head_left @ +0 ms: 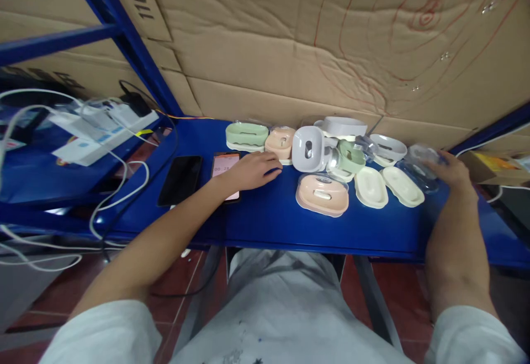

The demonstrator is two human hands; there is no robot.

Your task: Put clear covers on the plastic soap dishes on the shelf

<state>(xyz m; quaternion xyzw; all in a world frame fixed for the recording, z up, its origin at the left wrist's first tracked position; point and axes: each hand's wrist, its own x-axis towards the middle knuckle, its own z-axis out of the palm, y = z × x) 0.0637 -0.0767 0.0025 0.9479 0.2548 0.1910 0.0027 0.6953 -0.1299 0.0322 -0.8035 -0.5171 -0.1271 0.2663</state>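
My left hand (260, 169) lies palm down on the blue tabletop, fingers loosely stretched out and holding nothing. Its fingertips are close to a peach soap box (280, 142). On the far right, my right hand (454, 172) has its thumb and fingers around the edge of a clear plastic lid (423, 154); the contact is slightly blurred. More dark-looking clear lids (420, 176) lie beside it. Between my hands are a grey soap dish (306, 148), a green one (351, 157), a lidded peach one (322, 194) and cream trays (371, 187).
Two phones lie left of my left hand: a dark one (180, 180) and one with a lit screen (226, 166). A green soap box (247, 135) stands at the back. White cables and a power strip (107, 132) crowd the left. Cardboard (256, 49) walls the back.
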